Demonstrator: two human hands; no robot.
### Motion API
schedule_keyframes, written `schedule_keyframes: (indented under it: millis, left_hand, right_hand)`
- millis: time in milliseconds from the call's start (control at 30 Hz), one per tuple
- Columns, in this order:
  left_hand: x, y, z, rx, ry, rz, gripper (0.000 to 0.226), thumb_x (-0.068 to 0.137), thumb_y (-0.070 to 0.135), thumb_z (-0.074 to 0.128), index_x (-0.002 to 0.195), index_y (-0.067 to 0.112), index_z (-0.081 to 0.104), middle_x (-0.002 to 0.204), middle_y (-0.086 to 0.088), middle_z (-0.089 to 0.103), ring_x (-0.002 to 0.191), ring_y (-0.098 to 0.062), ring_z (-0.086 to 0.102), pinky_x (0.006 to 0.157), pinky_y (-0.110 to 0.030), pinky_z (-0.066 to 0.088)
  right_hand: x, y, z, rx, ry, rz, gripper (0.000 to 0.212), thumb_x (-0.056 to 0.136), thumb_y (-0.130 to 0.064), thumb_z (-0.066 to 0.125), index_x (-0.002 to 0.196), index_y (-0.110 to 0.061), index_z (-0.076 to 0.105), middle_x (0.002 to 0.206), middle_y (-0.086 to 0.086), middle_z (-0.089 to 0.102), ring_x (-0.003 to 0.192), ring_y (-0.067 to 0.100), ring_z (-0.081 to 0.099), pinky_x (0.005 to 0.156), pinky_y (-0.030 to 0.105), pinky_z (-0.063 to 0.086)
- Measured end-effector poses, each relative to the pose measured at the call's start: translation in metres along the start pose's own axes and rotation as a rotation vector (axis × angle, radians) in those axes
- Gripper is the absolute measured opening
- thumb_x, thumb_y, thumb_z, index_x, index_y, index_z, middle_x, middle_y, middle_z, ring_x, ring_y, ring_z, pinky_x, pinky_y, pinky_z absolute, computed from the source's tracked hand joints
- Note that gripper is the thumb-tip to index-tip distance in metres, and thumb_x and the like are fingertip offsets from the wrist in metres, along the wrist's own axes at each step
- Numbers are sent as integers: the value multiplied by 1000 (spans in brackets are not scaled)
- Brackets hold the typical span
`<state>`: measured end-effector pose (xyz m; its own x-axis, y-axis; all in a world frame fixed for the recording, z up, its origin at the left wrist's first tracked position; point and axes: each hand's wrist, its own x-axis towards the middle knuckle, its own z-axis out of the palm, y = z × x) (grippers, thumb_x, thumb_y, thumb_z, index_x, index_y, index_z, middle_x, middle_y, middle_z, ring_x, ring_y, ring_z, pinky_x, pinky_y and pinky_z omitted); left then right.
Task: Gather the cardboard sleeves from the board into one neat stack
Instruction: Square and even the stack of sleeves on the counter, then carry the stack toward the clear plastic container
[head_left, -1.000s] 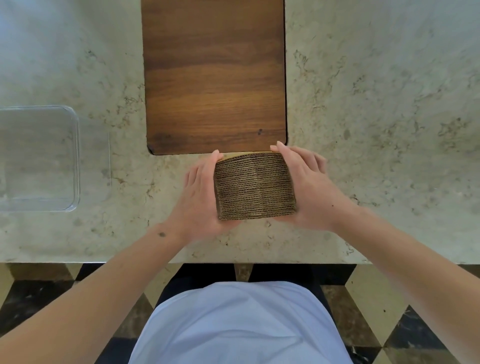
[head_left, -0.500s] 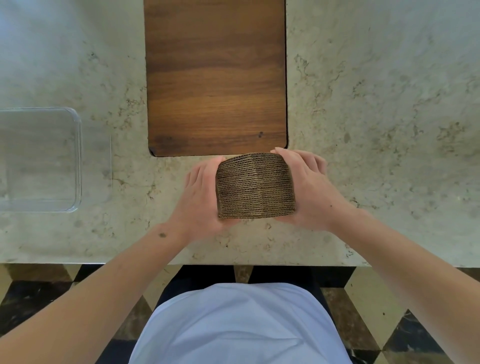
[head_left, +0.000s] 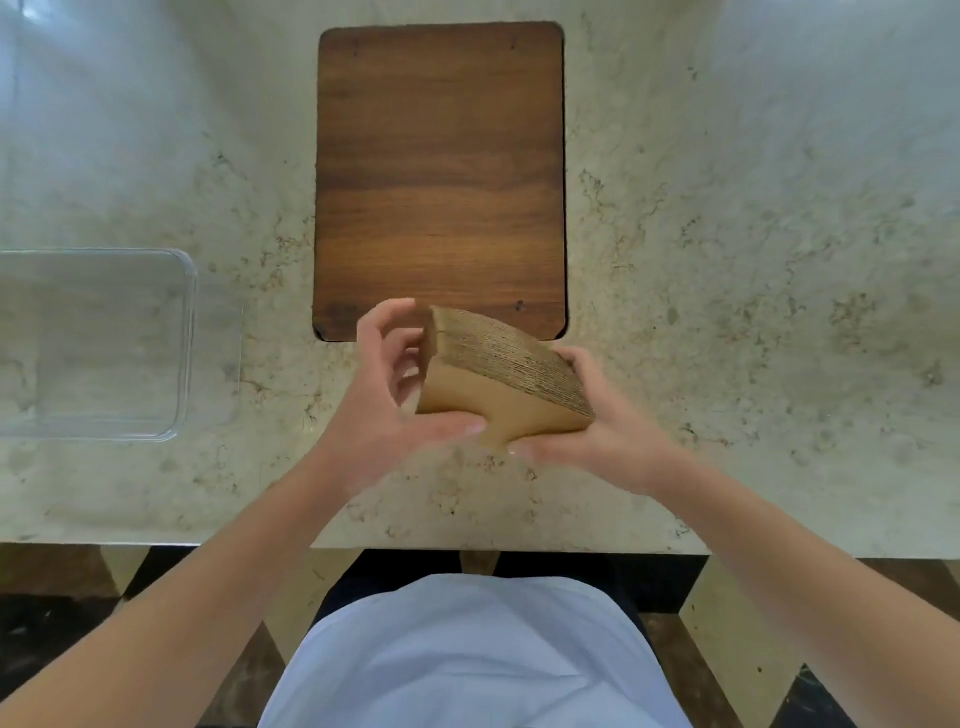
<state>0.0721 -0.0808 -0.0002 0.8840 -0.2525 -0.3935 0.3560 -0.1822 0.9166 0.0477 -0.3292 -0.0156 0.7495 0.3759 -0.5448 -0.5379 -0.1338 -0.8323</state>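
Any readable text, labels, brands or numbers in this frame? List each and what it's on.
None readable.
Stack of cardboard sleeves, held by the left hand and right hand: plain brown face and corrugated edges, no print visible.
Wooden board: bare wood grain, no mark.
Clear container: no label visible.
Marble counter: veining only.
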Motion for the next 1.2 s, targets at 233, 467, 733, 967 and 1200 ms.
schedule_keyframes:
  millis: [233, 467, 733, 967, 1200]
  left_hand:
    - [3, 23, 10, -305, 204, -94, 81, 63, 38, 86, 129, 41, 39, 123, -6, 61, 109, -24, 66, 90, -44, 60]
    - [-8, 35, -11, -432, 232, -90, 91, 61, 36, 88, 136, 29, 38, 132, -13, 56, 117, -34, 65, 89, -46, 61]
    - [-24, 46, -58, -540, 252, -81, 85, 58, 35, 87, 131, 29, 43, 134, -14, 60, 108, -24, 71, 78, -31, 60]
    - [-55, 52, -123, -654, 352, -42, 89, 60, 34, 88, 137, 30, 42, 132, -11, 64, 107, -28, 73, 77, -34, 60]
    - [-78, 45, -197, -666, 428, -16, 86, 63, 36, 88, 136, 32, 43, 115, 2, 75, 107, -27, 73, 84, -41, 62]
  right_hand:
    - [0, -25, 71, 433, 102, 172, 54, 64, -54, 84, 115, -45, 69, 114, -13, 74, 100, 4, 69, 87, 32, 49]
    - [2, -66, 112, 488, 152, 225, 50, 63, -57, 83, 111, -45, 71, 111, -16, 76, 100, 2, 71, 92, 33, 47]
    - [12, -102, 162, 413, 215, 223, 89, 51, -66, 89, 128, -34, 59, 114, -12, 75, 106, 9, 70, 82, 31, 53]
    - [36, -126, 198, 204, 74, 168, 95, 41, -84, 83, 123, -41, 60, 111, -22, 73, 103, -3, 67, 91, 33, 52]
    - [79, -166, 237, 182, -36, 142, 106, 43, -75, 87, 134, -30, 57, 124, -14, 71, 120, 11, 64, 110, 43, 43]
